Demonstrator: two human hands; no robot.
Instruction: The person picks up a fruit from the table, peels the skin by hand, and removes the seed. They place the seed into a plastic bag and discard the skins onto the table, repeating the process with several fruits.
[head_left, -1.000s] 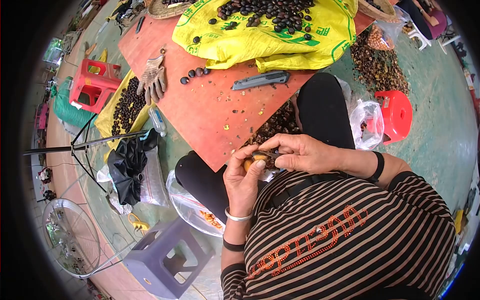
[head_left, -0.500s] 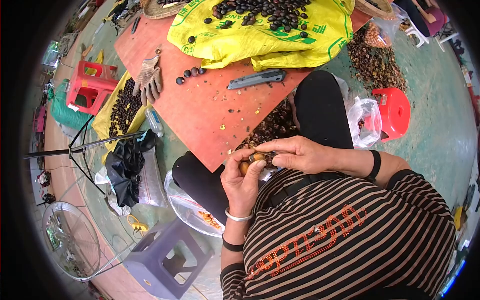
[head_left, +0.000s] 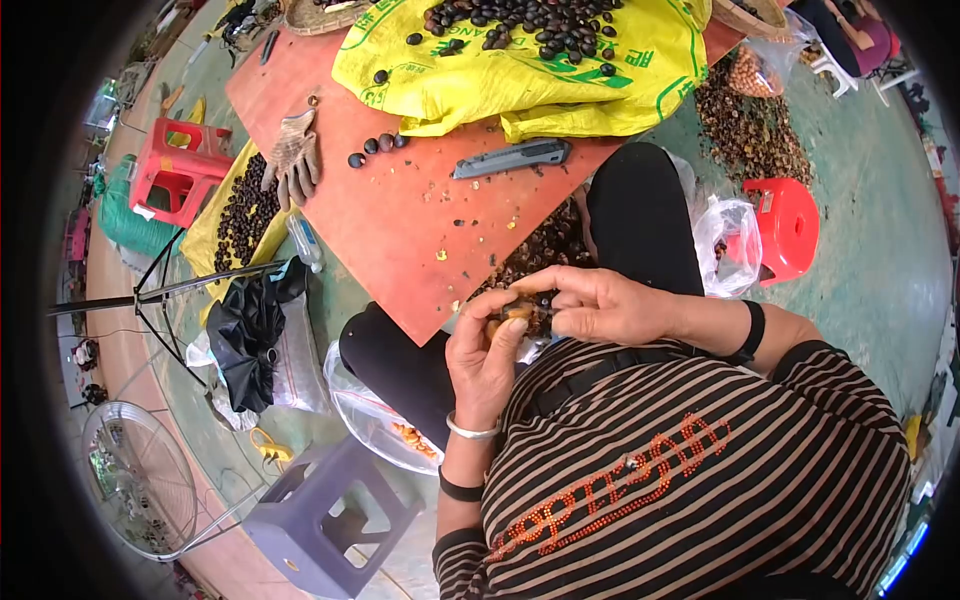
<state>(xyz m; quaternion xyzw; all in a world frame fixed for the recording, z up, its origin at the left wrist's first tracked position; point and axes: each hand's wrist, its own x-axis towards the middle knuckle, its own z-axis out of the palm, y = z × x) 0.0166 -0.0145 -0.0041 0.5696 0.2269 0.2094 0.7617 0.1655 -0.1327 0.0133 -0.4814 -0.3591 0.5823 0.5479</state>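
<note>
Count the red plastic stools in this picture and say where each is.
2. The left red stool is left of the orange board; the right red stool is beside the clear plastic bag. More may be hidden.

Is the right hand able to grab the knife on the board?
Probably, but not right away: the knife lies uncovered on the board ahead, yet the right hand is busy pinching a nut.

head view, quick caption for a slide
Left hand cradles a small nut while right hand pinches at it; utility knife lies on the red board.
</note>
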